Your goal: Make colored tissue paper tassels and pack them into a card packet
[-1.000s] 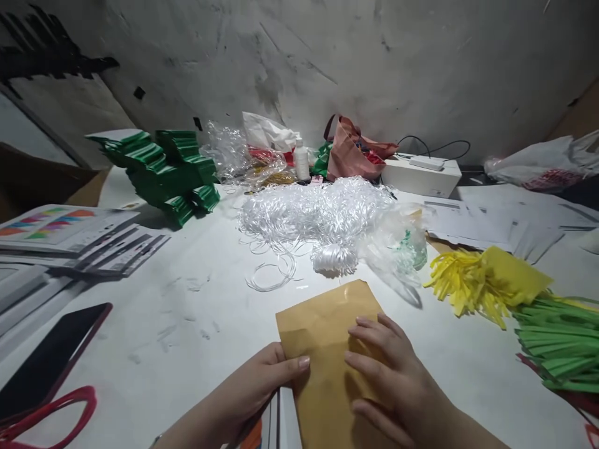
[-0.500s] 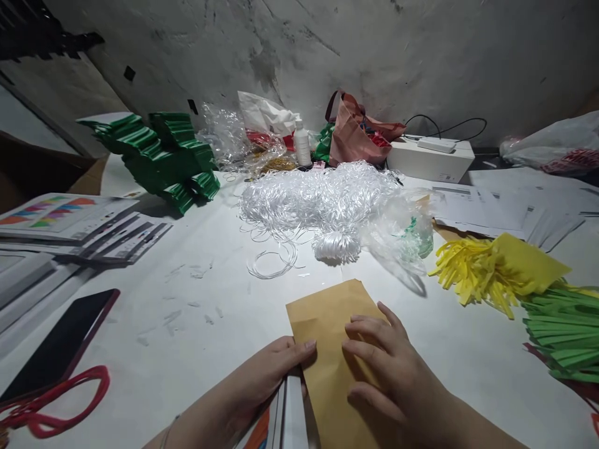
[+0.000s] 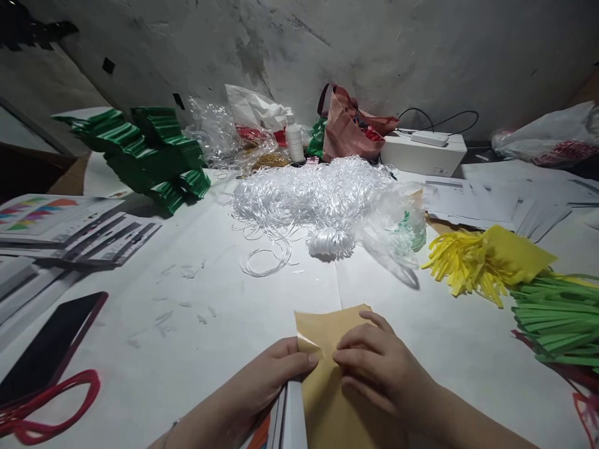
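Observation:
A brown paper envelope or folded sheet (image 3: 337,321) stands in front of me, its top edge bowed and its left corner curled with a pale glint. My left hand (image 3: 281,374) is closed on its left side, thumb on the front face. The same hand also holds a stack of white-edged printed cards (image 3: 294,415), with some orange print showing low down. My right hand (image 3: 384,362) lies over the right half of the brown paper. Its fingers are bent, the thumb and index close together against the paper. The lower ends of paper and stack run out of view.
Ahead lies a heap of white cord (image 3: 318,193) beside a clear plastic bag (image 3: 397,224). Yellow fringed paper (image 3: 486,259) and green fringed paper (image 3: 556,318) are on the right. At left are printed cards (image 3: 88,234), a dark phone (image 3: 51,346), red cord (image 3: 60,405) and green bundles (image 3: 150,156).
The brown paper has sunk lower and its top edge has bowed, with the left corner curling. My right hand's fingers have drawn closer together and nearer my left thumb. The view has shifted slightly.

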### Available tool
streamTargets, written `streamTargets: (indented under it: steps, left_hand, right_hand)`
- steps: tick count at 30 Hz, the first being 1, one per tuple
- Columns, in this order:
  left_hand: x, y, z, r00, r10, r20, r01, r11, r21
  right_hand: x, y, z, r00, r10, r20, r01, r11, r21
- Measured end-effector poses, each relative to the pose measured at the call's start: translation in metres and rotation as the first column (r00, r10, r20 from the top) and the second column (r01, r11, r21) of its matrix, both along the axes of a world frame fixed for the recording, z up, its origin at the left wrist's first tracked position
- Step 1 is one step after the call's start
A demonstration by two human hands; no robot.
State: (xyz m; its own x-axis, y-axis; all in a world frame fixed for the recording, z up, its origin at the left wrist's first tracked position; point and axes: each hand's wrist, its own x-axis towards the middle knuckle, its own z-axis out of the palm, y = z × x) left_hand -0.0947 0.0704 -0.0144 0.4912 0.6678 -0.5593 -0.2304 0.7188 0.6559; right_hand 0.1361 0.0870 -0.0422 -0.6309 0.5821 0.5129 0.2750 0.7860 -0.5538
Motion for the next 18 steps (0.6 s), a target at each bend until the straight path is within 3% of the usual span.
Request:
streamTargets:
  steps: [4, 10, 18]
  left_hand:
    - [0.0012, 0.0001, 0.0012, 0.989, -0.078, 0.126, 0.073, 0.996, 0.044]
    - [0.0014, -0.0006, -0.0023, 0.999, -0.046, 0.000, 0.046, 0.999, 0.011]
    - [0.0037, 0.0006, -0.0060, 0.998, -0.043, 0.055, 0.041, 0.999, 0.023]
  right_hand:
    - [-0.0028, -0.0006, -0.0028, 0.999, -0.016, -0.037, 0.016, 1.000, 0.005]
    - [-0.0023, -0.0021, -0.0030, 0.998, -0.052, -0.039, 0.049, 0.997, -0.066]
    - [-0.0074, -0.0006, -0.0054, 0.998, -0.019, -0.057, 0.017, 0.999, -0.048]
